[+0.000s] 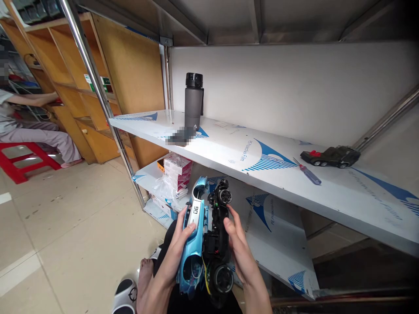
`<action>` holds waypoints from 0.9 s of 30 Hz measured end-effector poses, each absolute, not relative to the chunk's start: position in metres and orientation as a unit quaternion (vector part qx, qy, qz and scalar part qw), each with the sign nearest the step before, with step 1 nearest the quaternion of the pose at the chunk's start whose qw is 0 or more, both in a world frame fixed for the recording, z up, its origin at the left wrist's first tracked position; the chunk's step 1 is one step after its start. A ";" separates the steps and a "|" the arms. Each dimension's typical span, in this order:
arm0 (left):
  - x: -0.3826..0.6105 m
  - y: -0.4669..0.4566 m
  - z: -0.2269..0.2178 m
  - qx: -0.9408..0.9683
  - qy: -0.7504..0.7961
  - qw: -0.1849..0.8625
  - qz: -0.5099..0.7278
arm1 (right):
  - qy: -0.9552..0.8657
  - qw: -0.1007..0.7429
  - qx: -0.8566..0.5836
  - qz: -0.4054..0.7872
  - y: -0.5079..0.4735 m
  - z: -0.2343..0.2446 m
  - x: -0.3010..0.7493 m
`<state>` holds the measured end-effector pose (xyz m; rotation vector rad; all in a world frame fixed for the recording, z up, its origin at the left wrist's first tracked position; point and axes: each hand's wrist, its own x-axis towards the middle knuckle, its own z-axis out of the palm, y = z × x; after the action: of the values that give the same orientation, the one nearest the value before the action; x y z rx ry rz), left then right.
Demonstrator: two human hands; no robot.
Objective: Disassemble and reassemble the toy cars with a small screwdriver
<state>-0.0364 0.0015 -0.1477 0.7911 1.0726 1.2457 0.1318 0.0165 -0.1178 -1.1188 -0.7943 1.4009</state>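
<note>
Above my lap I hold a toy car in two parts, side by side. My left hand [183, 233] grips the light blue body shell [195, 235], which has a white panel marked 06. Wrapped around the outer side of the black chassis [218, 231] is my right hand [238, 237]. Wheels show at both ends of the chassis, and a yellow wire [206, 277] runs between the two parts near the bottom. The shell is tipped on its side, with its wheel arches facing the chassis. My palms and some fingertips are hidden behind the parts.
On the metal shelf [229, 148] stand a dark water bottle [193, 102], a screwdriver [307, 173] and a dark green toy truck [332, 156]. Boxes [177, 172] sit on the lower shelf. A person [29, 113] sits on a red stool [24, 161] at far left.
</note>
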 end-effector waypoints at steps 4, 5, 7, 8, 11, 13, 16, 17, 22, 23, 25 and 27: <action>-0.026 0.004 -0.131 0.349 0.484 0.576 0.559 | -0.414 0.497 -0.503 0.574 0.017 -0.118 0.133; -0.026 0.003 -0.130 0.350 0.481 0.576 0.561 | -0.427 0.488 -0.517 0.558 0.017 -0.118 0.133; -0.026 0.001 -0.128 0.353 0.472 0.593 0.549 | -0.442 0.488 -0.548 0.516 0.018 -0.121 0.131; -0.026 0.000 -0.127 0.357 0.469 0.601 0.540 | -0.445 0.492 -0.557 0.499 0.018 -0.122 0.130; -0.026 -0.004 -0.121 0.389 0.469 0.594 0.525 | -0.446 0.498 -0.561 0.488 0.019 -0.126 0.126; -0.025 -0.006 -0.116 0.415 0.466 0.577 0.527 | -0.443 0.497 -0.556 0.498 0.019 -0.126 0.123; -0.024 -0.004 -0.115 0.449 0.463 0.569 0.510 | -0.440 0.494 -0.553 0.506 0.017 -0.124 0.121; -0.025 -0.003 -0.116 0.458 0.463 0.568 0.503 | -0.439 0.496 -0.553 0.505 0.016 -0.123 0.120; -0.026 -0.002 -0.118 0.473 0.463 0.559 0.500 | -0.439 0.492 -0.565 0.496 0.015 -0.124 0.121; -0.026 -0.003 -0.117 0.471 0.463 0.560 0.501 | -0.441 0.487 -0.566 0.498 0.016 -0.125 0.122; -0.024 -0.005 -0.111 0.461 0.461 0.563 0.508 | -0.442 0.481 -0.568 0.500 0.016 -0.127 0.124; -0.021 -0.007 -0.107 0.445 0.458 0.566 0.522 | -0.442 0.483 -0.572 0.495 0.017 -0.128 0.126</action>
<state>-0.0207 -0.0070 -0.1068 1.0473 1.0769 1.2267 0.1257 0.0166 -0.1283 -1.3930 -1.0765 1.2060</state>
